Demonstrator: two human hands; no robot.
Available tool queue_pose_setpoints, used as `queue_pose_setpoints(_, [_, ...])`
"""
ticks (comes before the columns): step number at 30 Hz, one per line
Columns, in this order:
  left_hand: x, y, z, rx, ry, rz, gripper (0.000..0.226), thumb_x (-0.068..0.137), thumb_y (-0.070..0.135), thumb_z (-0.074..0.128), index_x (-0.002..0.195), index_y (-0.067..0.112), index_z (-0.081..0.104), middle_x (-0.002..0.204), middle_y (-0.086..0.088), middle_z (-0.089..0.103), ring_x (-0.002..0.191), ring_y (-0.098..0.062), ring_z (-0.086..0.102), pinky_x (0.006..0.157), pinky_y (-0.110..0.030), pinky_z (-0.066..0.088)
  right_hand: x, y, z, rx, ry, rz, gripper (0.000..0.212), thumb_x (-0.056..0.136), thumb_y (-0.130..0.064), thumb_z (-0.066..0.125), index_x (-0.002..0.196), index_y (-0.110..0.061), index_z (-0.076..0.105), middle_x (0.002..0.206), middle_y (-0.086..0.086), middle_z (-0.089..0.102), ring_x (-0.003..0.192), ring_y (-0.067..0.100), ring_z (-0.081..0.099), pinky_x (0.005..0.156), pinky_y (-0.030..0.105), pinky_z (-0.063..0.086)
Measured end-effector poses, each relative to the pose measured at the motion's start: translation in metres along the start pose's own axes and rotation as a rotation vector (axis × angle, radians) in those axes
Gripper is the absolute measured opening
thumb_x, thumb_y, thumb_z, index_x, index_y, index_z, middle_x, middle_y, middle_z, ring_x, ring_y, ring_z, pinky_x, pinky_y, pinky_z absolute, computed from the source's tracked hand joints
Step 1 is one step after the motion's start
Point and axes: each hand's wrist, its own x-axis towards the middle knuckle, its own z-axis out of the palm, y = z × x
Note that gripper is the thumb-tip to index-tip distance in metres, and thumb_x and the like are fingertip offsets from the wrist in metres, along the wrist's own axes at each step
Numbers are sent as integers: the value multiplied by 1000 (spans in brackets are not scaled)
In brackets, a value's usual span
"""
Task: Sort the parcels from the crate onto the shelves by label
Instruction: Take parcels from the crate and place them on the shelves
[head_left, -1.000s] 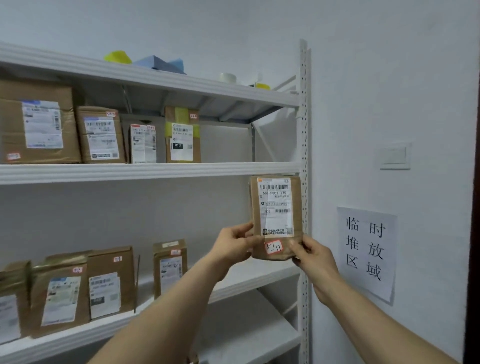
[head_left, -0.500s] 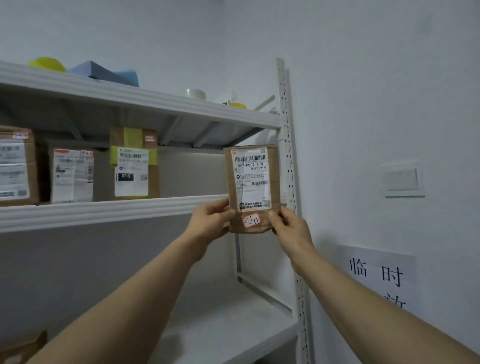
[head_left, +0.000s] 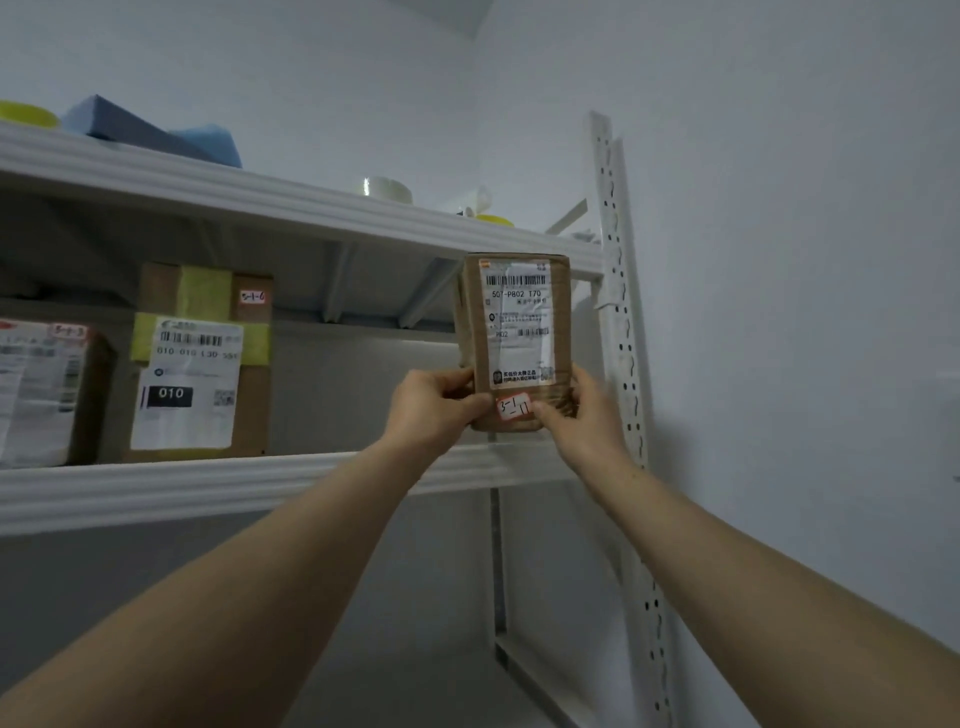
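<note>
Because the brown parcel (head_left: 514, 338) is held upright with its printed face toward the camera, both its shipping label (head_left: 519, 322) and the small red-edged sticker (head_left: 513, 406) near its bottom edge stay readable, which is what sorting by label needs. The handwritten code looks like 3-1-11, though the first figure is not certain. The left hand (head_left: 436, 410) pinches the lower left corner, thumb on the front and fingers curled behind. The right hand (head_left: 582, 421) grips the lower right corner the same way, its thumb just beside the sticker without covering it. Holding it low by both corners probably keeps the tall, narrow parcel from tipping as it goes in. It sits at the right end of the middle shelf (head_left: 260, 483), just above the front rim and close to the perforated upright post (head_left: 618, 312); whether its base touches the board I cannot tell. That end is the open stretch of the shelf. Well to the left a taped parcel marked 010 (head_left: 200, 364) stands face out with its own code sticker (head_left: 253, 297), and another parcel (head_left: 41, 389) stands just beside it, so I judge this row follows the codes and this one is being added at the end. On the upper shelf (head_left: 311, 208) lie blue foam pieces (head_left: 150, 130) and a tape roll (head_left: 387, 187).
</note>
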Motion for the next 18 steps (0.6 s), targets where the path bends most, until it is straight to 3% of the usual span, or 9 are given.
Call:
queue_pose_setpoints(4, [37,-19,32,112,41,2,36,82,13,73,118,14,68,95,-1,73,92,-15,68,91,-36,54,39,38,2,-64,-22,27,50,91,-9,59,137,-19,44,118,0,63,108,16,59,88,26,45])
queue_pose_setpoints(11, [79,-50,84,373,11,-46,16,81,18,73,90,5,76,84,-11,73,84,-24,70,80,-41,57,80,99,-2,-223,-58,96,45,88,-13,64,130,-16,48,119,2,64,111,22,59,97,44,47])
queue_pose_setpoints(14, [95,-57,99,420,35,-59,17,81,17,73,80,0,74,70,-11,69,73,-26,67,72,-37,57,91,118,-3,-378,-58,125,45,89,-26,62,131,-22,45,121,-2,63,114,25,57,100,44,42])
queue_pose_setpoints(18, [107,-60,111,497,22,-88,20,82,16,72,68,2,68,58,-3,57,62,-19,54,59,-29,48,104,129,-3,-521,-69,135,36,92,-29,56,127,-25,46,117,-3,64,116,24,53,101,40,29])
